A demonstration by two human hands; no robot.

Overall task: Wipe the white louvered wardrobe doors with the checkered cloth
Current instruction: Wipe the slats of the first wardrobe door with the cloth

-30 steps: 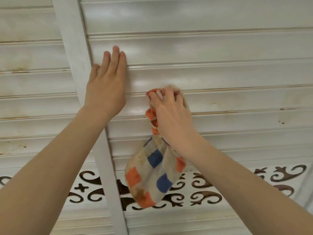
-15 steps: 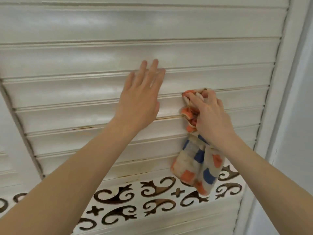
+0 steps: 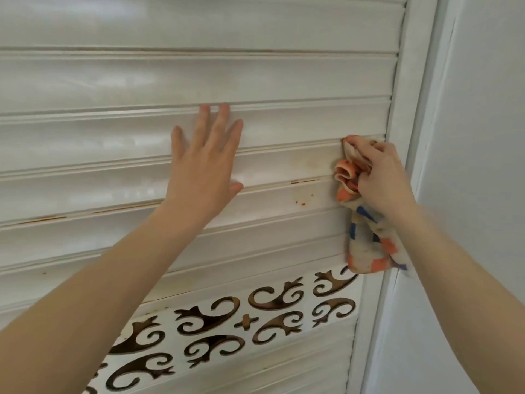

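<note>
checkered cloth [image 3: 366, 247] in right hand [image 3: 383, 183], louvered door [image 3: 113, 81]

The door [image 3: 113, 81] is white and glossy, with wide horizontal slats [image 3: 284, 126] that run to a plain stile [image 3: 403, 81] on its right edge. Brown grime lines several slat lips, and rust-brown specks [image 3: 301, 201] dot one slat near the right edge. Below the slats runs a band [image 3: 255, 317] of dark scroll cut-outs. The cloth [image 3: 366, 245], cream with orange and blue checks, is bunched against a slat by the stile, its tail hanging down.
</note>
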